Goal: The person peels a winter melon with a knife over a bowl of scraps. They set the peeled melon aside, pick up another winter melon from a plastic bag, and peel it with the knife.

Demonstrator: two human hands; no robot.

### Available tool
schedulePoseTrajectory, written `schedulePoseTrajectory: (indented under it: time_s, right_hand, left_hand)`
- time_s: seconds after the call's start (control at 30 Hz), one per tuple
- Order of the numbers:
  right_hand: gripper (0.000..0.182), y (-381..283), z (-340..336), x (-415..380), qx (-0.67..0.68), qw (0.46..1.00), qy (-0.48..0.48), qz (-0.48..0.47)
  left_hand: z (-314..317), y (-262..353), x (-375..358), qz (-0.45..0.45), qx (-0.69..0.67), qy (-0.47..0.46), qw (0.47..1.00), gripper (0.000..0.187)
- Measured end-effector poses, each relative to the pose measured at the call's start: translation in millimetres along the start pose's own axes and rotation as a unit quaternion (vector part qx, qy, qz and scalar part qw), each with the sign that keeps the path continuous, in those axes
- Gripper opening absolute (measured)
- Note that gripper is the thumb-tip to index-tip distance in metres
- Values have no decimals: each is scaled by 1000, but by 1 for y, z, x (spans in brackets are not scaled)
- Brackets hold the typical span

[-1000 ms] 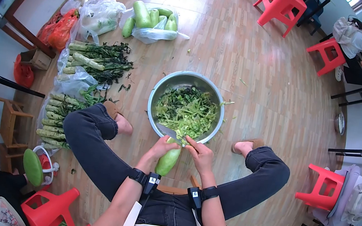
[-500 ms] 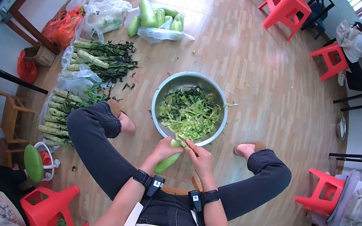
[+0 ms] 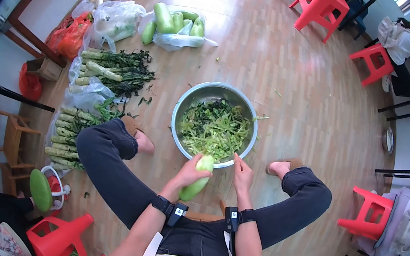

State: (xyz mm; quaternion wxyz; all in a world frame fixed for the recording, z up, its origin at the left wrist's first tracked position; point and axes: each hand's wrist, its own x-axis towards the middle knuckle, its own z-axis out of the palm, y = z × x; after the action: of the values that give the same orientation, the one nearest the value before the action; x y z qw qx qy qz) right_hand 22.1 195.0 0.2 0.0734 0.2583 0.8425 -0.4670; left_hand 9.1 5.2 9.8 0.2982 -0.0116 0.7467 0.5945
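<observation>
My left hand point(image 3: 189, 172) is wrapped round a long pale green gourd point(image 3: 194, 186), tilted in front of my lap. Its upper end looks lighter than the lower end. To the right and apart from the gourd, my right hand point(image 3: 243, 176) is closed with its fingertips pinched; anything between them is too small to make out. Just beyond both hands stands a metal basin point(image 3: 176, 135) on the floor between my feet. Green peelings and leafy scraps point(image 3: 220, 130) fill its bottom.
Leafy stalks point(image 3: 110, 71) lie on plastic at the left, with more stalks point(image 3: 66, 134) nearer me. Beyond are a bag of gourds point(image 3: 175, 25) and a red bag point(image 3: 73, 37). Red stools point(image 3: 62, 234) stand around. A person point(image 3: 407, 47) sits at a table, far right.
My right hand has moved right, away from the gourd's upper end. The gourd stands more upright in my left hand, with more of its surface showing.
</observation>
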Motion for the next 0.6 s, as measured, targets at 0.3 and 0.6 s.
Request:
schedulePoseTrajectory:
  time_s: [0.3, 0.6]
  right_hand:
    - [26, -34, 16, -37, 126, 975, -108, -149]
    - [27, -41, 9, -37, 27, 970, -39, -237]
  left_hand:
    - [-5, -3, 8, -75, -336, 36, 938, 27]
    - [-4, -4, 8, -111, -312, 20, 943, 22]
